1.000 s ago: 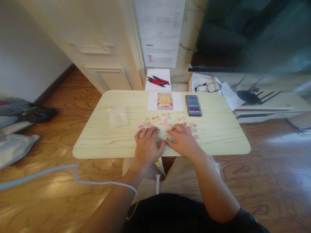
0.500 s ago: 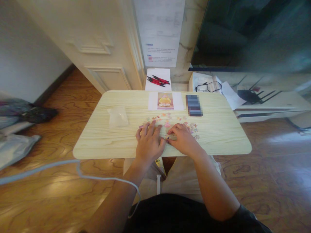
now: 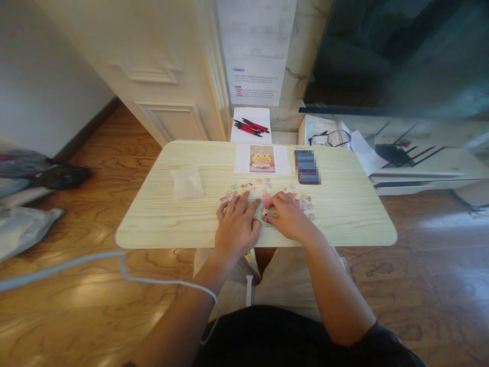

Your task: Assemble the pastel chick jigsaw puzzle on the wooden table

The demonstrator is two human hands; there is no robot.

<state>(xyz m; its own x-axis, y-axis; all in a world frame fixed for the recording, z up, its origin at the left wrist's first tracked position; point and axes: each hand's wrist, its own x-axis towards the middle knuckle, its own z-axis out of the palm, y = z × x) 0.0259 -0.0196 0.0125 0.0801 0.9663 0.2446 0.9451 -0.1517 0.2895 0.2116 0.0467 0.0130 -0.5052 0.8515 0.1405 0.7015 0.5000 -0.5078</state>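
Pastel jigsaw-like pieces [image 3: 266,194] lie centre frame, probably light and stiff, best taken by edges; left hand [image 3: 237,224] spread, right hand [image 3: 288,216] curled, its pinch unclear.

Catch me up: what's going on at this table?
Someone's working with small colorful pieces on the table. The right hand is at a pale, dark-spotted piece; whether it's pinched is unclear. The left hand lies spread, palm down, nearby. Other pieces are scattered beyond the hands, in front of a printed picture.
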